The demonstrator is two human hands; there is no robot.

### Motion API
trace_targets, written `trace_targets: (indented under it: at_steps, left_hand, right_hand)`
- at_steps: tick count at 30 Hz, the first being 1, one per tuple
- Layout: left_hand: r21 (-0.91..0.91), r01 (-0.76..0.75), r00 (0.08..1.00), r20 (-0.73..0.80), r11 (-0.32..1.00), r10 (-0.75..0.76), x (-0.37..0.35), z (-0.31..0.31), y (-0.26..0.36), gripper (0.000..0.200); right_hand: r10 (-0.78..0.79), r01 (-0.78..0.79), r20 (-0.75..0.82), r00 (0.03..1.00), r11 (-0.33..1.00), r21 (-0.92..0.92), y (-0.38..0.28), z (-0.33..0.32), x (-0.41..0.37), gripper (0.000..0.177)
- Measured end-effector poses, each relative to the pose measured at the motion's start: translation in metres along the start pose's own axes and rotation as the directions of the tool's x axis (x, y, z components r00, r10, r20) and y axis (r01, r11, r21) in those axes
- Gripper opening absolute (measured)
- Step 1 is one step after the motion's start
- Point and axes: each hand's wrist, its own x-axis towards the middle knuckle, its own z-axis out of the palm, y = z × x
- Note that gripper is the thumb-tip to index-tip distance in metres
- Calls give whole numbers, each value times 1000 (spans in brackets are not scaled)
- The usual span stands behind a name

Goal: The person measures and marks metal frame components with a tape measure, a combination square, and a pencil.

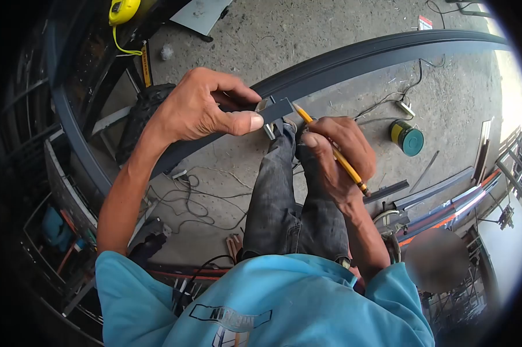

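My left hand pinches a short dark grey profile piece between thumb and fingers. That piece overlaps a long dark grey profile bar, which curves across the view through the wide lens. A yellow pencil is gripped in my right hand, its sharpened tip right at the far end of the short piece. The eraser end points down toward my forearm. My left fingertips are partly hidden behind the piece.
A yellow tape measure lies at the upper left. On the concrete floor are a green-lidded can, tangled cables and a white power strip. Long profiles lie at the right, near a blurred round area.
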Motion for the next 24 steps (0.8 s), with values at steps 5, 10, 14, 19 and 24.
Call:
trace_targets:
  at_steps: [5,10,14,19,24]
  left_hand:
    - [-41,-102,994,-55,994,99,0,5,-7,43]
    - [-43,-58,997,-44,997,56,-3,0,-10,41]
    - [19,-89,991,105,996,86,6,-15,-22,50]
    - [231,-134,989,88,964,116,7,-31,-41,53]
    - [234,-142,989,0,962,146,5,-27,-40,53]
  right_hand:
    - [-118,120,-42,992,991,56,13,18,-4,15]
    - [-34,55,-107,994,979,195,14,25,-9,11]
    - [-44,103,-250,967,967,231,17,34,-16,14]
    - [-30,101,-283,959,966,239,18,36,-26,15]
    - [-46,129,-276,960,948,290,22,37,-27,18]
